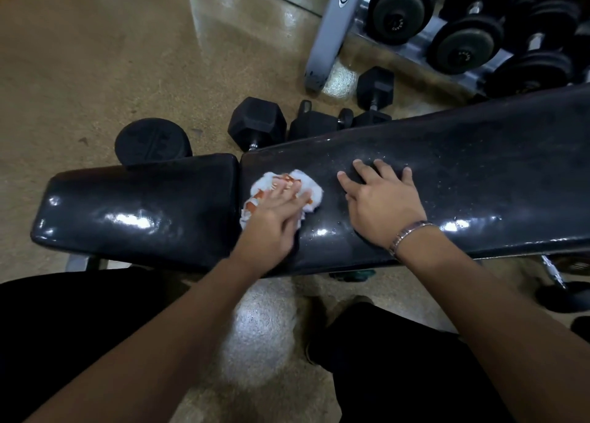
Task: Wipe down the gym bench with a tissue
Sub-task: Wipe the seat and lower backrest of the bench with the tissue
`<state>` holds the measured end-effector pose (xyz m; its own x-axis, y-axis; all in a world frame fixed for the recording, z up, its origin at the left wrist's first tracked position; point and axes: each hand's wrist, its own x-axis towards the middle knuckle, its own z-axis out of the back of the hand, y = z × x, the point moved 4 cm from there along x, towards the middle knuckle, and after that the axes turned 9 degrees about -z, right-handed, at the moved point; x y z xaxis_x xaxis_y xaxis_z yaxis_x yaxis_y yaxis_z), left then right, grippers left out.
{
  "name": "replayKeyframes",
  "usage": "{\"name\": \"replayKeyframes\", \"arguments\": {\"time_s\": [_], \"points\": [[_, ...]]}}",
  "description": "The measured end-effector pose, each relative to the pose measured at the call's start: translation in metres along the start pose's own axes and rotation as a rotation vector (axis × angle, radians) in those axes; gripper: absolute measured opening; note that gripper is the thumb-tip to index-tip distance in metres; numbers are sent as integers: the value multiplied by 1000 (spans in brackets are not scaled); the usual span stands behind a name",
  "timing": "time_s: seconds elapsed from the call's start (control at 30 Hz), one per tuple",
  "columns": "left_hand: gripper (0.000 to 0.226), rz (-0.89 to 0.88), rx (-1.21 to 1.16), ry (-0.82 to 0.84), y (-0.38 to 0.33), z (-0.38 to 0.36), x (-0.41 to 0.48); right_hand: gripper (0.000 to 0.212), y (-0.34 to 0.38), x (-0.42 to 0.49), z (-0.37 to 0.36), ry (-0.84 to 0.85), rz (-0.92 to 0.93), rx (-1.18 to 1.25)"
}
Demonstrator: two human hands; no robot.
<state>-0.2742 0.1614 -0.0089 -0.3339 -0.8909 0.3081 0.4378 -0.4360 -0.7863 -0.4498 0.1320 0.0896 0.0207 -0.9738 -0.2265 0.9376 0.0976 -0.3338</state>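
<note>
Bench [479, 173]: black, right in front of us
Tissue [311, 188]: white, on the bench by the pad gap
Left hand [274, 211]: our fingers straight, pressing tissue
Right hand [380, 199]: spread flat on bench, just beside
Behind: dumbbells [257, 122], then rack [332, 29]

a speckled tan floor [95, 71] fills the left and top of the frame, glossy with a pale glare patch [258, 336] at lower centre, while a grey metal rack [322, 39] of round black dumbbells [466, 44] stands at upper right and black hex dumbbells [257, 124] lie on the floor mid-frame.
</note>
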Motion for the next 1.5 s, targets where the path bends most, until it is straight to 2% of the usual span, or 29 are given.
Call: {"name": "replayKeyframes", "arguments": {"time_s": [0.13, 0.23, 0.3, 0.33, 0.4, 0.47, 0.5, 0.63, 0.67, 0.73, 0.83, 0.9, 0.97, 1.0, 1.1, 1.17, 1.2, 1.27, 1.33, 1.37, 1.4, 1.5], "points": [[42, -153, 3, 143, 7, 11, -31, 52, -1, -1, -1, 7, 2, 10], [40, -10, 15, 18, 34, 24, -6, 53, 1, 0, -1, 18, -2, 0], [40, 92, -6, -57, 19, 10, 8, 53, 2, -1, -1, 12, -5, -2], [41, 74, -11, -44, 6, 1, 6, 53, 2, -1, -1, 7, -4, -4], [42, -87, 5, 59, -9, -8, -15, 53, 1, -1, 0, 6, 3, -9], [43, -208, 30, 168, 6, 6, -30, 52, 0, -1, 0, 14, 5, -7], [44, -210, 49, 173, 19, 15, -27, 52, 0, -1, 1, 15, 4, -4], [43, 23, 55, 8, 21, 12, -4, 53, 1, -2, 1, 18, 1, -7], [44, 1, 59, 34, 8, 4, -8, 53, 1, -2, 1, 15, -1, -3], [45, -163, 82, 174, -7, -2, -29, 52, 0, -2, 0, 7, 2, -3], [45, -320, 91, 318, 13, 23, -37, 52, 0, -1, 0, 7, 6, -8], [46, -235, 107, 245, 24, 28, -19, 52, 1, -1, 0, 10, 5, -9], [45, -80, 85, 111, 12, 14, -7, 52, 0, -1, 0, 12, 2, -14], [46, -57, 91, 89, 3, 4, -8, 52, 0, -1, 0, 11, 3, -14], [50, -265, 127, 243, -14, -7, -43, 52, 0, -1, -1, 6, 10, -15], [49, -445, 154, 354, 2, 13, -52, 52, -1, -1, -1, 20, 13, -11], [49, -469, 179, 379, 13, 23, -47, 52, -2, -1, -1, 22, 13, -10], [48, -340, 187, 313, 28, 31, -26, 52, -2, -1, -1, 18, 14, -9], [48, -138, 163, 176, 17, 19, -16, 52, -2, -1, -1, 19, 13, -1], [50, -110, 150, 147, 6, 7, -19, 52, -2, -1, -1, 24, 11, 5], [52, -156, 149, 172, -5, -4, -29, 52, -1, -2, 0, 29, 11, 10], [51, -464, 191, 304, -6, -1, -56, 48, -6, 0, 9, 39, 19, 77]]}}
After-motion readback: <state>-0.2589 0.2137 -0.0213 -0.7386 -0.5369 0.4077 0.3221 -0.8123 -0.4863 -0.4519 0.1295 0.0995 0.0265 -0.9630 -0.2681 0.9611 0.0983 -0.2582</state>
